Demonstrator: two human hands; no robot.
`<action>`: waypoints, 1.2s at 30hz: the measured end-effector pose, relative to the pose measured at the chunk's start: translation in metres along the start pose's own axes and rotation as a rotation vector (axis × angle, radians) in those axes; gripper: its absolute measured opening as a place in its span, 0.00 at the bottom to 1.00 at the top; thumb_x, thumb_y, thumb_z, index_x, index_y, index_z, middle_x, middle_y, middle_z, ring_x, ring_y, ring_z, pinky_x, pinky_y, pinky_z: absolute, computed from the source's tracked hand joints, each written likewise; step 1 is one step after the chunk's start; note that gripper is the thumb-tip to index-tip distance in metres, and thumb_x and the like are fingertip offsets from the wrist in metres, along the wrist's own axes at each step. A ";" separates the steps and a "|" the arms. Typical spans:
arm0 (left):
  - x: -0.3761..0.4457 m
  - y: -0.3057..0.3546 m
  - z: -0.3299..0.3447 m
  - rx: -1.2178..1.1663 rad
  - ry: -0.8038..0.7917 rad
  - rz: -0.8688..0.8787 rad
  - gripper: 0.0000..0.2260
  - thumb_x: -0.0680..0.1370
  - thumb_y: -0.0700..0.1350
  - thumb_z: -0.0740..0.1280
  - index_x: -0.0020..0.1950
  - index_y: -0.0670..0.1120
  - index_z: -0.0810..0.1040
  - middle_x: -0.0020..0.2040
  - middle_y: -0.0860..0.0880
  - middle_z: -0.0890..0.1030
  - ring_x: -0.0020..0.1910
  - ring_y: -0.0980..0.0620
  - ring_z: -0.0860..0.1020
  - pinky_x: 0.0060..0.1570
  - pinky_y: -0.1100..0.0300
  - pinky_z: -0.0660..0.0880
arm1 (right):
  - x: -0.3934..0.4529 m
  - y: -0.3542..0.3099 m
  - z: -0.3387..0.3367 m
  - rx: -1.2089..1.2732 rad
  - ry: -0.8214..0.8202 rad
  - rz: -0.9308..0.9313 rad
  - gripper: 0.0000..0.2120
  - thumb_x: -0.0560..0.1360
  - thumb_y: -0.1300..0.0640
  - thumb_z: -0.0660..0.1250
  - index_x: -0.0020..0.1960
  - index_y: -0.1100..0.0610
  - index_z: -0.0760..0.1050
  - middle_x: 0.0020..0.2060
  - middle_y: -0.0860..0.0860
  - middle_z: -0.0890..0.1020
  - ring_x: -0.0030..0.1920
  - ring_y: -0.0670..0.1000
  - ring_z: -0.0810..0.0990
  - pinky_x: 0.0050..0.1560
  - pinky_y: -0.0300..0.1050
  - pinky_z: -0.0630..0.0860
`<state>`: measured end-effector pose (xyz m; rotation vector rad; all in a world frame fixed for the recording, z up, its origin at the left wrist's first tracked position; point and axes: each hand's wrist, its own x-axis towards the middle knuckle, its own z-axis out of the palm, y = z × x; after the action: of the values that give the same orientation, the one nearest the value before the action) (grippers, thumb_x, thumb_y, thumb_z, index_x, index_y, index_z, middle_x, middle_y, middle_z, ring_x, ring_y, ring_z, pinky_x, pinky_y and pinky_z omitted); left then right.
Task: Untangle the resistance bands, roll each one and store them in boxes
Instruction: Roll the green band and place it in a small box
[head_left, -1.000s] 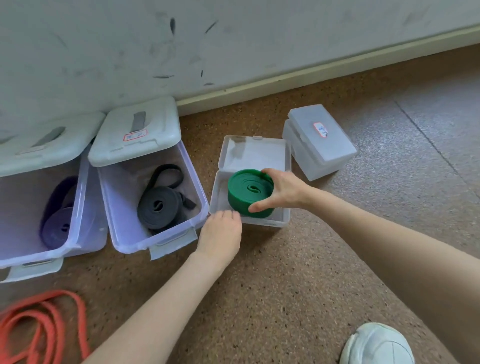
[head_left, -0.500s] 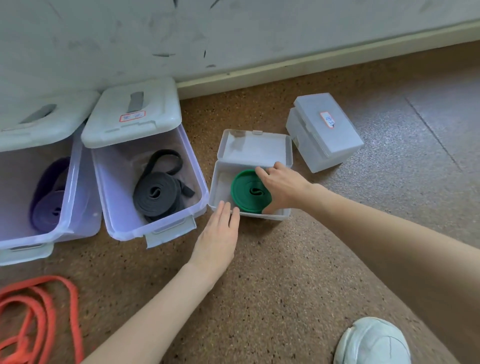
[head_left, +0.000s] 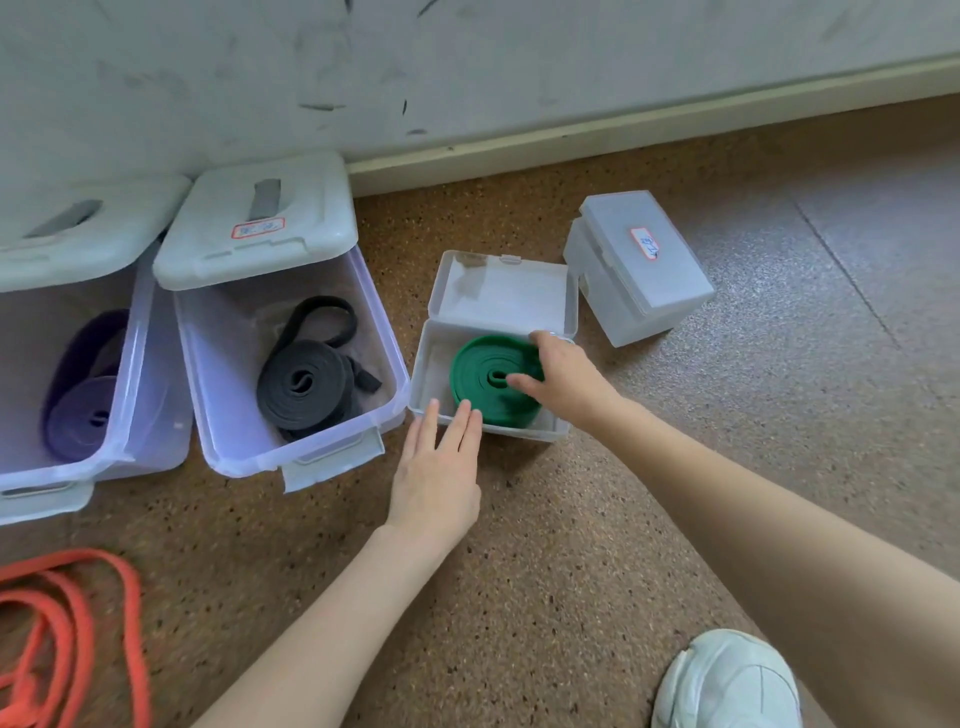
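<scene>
In the head view, at mid-frame, we have the green roll (head_left: 493, 382) lying flat inside the small box (head_left: 422, 374), whose lid (head_left: 506, 291) stands open behind it. Our right hand (head_left: 563, 382) rests on top of the roll, fingers bent over its far edge and thumb near its centre hole, pressing rather than lifting. Our left hand (head_left: 436, 467) lies flat and open, its straight fingertips against the box's near wall.

To finish this step well, we judge that we should keep the left hand bracing the box so it does not slide on the floor, push the roll down evenly until it sits below the rim, and let go slowly so the coil does not spring loose. Then the lid can come down without pinching the band.

At left of frame, the black roll (head_left: 304, 387) and the purple roll (head_left: 83, 415) sit in two larger bins. A closed box (head_left: 641, 270) waits at upper right, and the orange band (head_left: 62, 618) lies unrolled at lower left.

Against a second ago, the green roll has gone from held above the box, gripped at its sides, to seated inside it. Our left hand has uncurled from a loose fist into flat fingers.
</scene>
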<state>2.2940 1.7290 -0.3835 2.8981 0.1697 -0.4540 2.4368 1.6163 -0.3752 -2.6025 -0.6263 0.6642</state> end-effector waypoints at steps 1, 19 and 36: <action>0.002 -0.002 -0.003 -0.042 0.022 0.004 0.28 0.80 0.45 0.56 0.77 0.45 0.48 0.78 0.48 0.49 0.77 0.46 0.44 0.74 0.52 0.42 | -0.005 0.002 0.000 -0.087 0.062 -0.043 0.21 0.77 0.54 0.63 0.66 0.62 0.64 0.61 0.59 0.74 0.60 0.59 0.73 0.54 0.50 0.71; 0.075 -0.017 0.001 -0.055 -0.022 0.067 0.30 0.81 0.52 0.52 0.76 0.41 0.42 0.78 0.43 0.44 0.77 0.49 0.44 0.73 0.55 0.43 | -0.014 0.020 0.028 -0.408 0.095 -0.264 0.29 0.77 0.57 0.55 0.74 0.66 0.52 0.74 0.61 0.58 0.74 0.57 0.57 0.73 0.48 0.53; 0.000 0.011 0.008 -0.229 0.242 -0.047 0.21 0.78 0.43 0.60 0.71 0.41 0.65 0.67 0.43 0.68 0.65 0.46 0.66 0.63 0.54 0.66 | -0.041 0.042 -0.025 -0.493 -0.037 -0.290 0.21 0.75 0.62 0.60 0.68 0.53 0.68 0.69 0.52 0.68 0.69 0.57 0.62 0.66 0.55 0.65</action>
<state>2.2932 1.7169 -0.3888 2.7184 0.3052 -0.0818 2.4312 1.5549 -0.3592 -2.8462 -1.2891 0.5134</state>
